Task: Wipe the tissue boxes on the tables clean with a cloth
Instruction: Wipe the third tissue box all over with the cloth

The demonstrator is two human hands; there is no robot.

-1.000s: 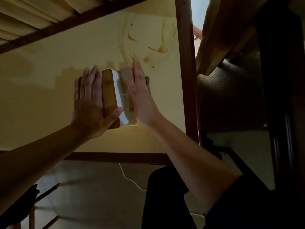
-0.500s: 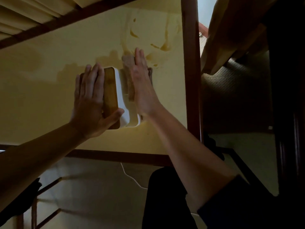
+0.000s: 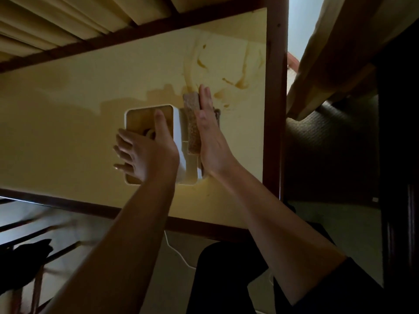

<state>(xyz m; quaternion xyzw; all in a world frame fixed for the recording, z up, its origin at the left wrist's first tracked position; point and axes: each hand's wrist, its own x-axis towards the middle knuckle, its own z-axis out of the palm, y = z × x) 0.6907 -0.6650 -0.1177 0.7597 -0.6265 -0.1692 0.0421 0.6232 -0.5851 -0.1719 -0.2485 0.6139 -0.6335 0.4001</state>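
Since a second ago, the left hand (image 3: 147,155) has shifted off the far part of the lid toward the near left corner, uncovering the wooden top.

Mid-wipe: the tissue box (image 3: 181,143) stands on the yellow table (image 3: 68,132), right of centre. The left hand steadies its top, thumb laid along the lid and fingers loosely spread. The right hand (image 3: 209,134), fingers straight, presses the cloth (image 3: 192,125) flat against the box's right side. Next probably comes another side, which calls for turning the box or moving the cloth.
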